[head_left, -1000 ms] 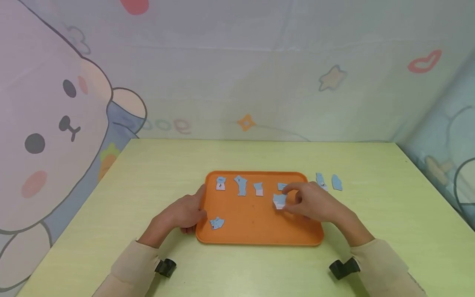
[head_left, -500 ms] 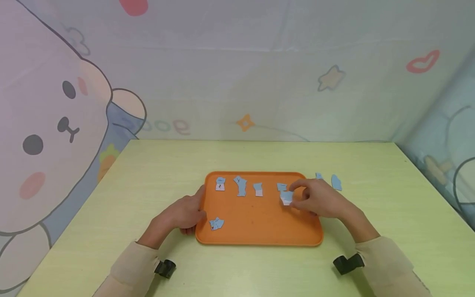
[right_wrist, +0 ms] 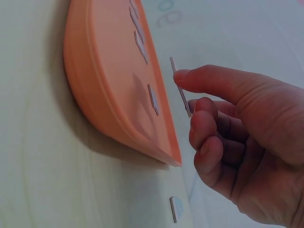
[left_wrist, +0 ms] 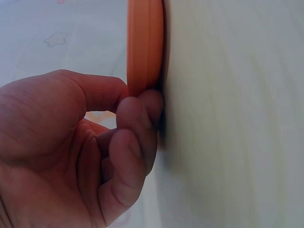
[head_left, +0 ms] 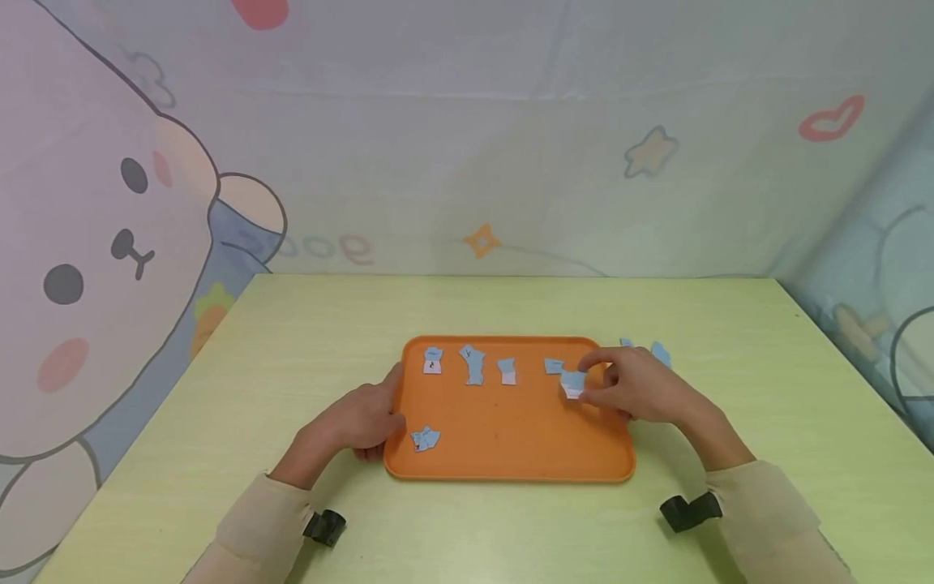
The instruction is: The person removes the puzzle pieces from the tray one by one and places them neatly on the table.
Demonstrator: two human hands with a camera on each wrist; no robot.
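Note:
My left hand [head_left: 367, 415] grips the left rim of an orange tray [head_left: 503, 446], its thumb and fingers at the edge in the left wrist view. Between thumb and fingertip, my right hand [head_left: 633, 386] pinches a thin flat puzzle piece [head_left: 573, 384], light blue with a white lower edge. The right wrist view shows this held piece edge-on, raised above the tray floor. Close behind it lies a small blue piece [head_left: 553, 367] on the tray.
Along the tray's back lie a blue-and-white piece [head_left: 433, 362], a tall blue piece [head_left: 473, 365] and another two-tone piece [head_left: 507, 371]. A jagged cluster [head_left: 426, 439] sits front left. Right of the tray, two pieces on the table are partly hidden by the right hand.
My right hand has moved right and slightly toward the back with the puzzle piece, uncovering the small blue piece. My left hand has stayed at the tray's rim.

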